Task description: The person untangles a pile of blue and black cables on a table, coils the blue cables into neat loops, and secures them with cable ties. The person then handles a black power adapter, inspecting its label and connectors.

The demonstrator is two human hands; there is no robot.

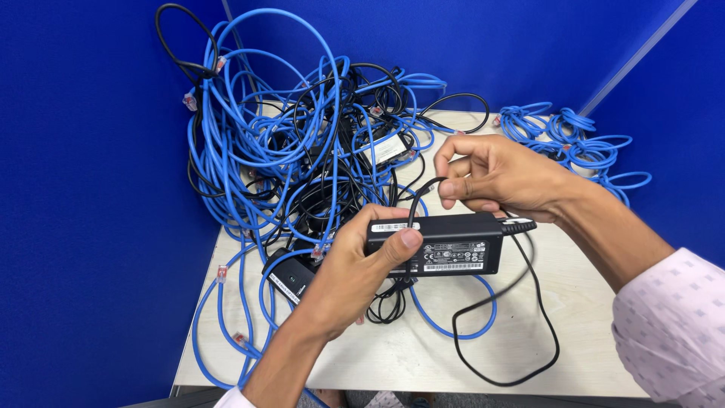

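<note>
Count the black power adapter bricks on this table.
3, perhaps more. One black rectangular plastic adapter brick is in the left hand; a second lies left of that hand; a third sits inside the blue cable tangle, which may hide others.

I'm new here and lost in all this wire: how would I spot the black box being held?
On the pale table, before the blue cable tangle, the left hand grips a black power adapter. It alone is a flat labelled brick.

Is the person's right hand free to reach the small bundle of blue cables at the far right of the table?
Probably not at once: the right hand is pinching a thin black cord. The blue cable bundle lies just beyond it with nothing between, so letting go would leave the way free.
</note>
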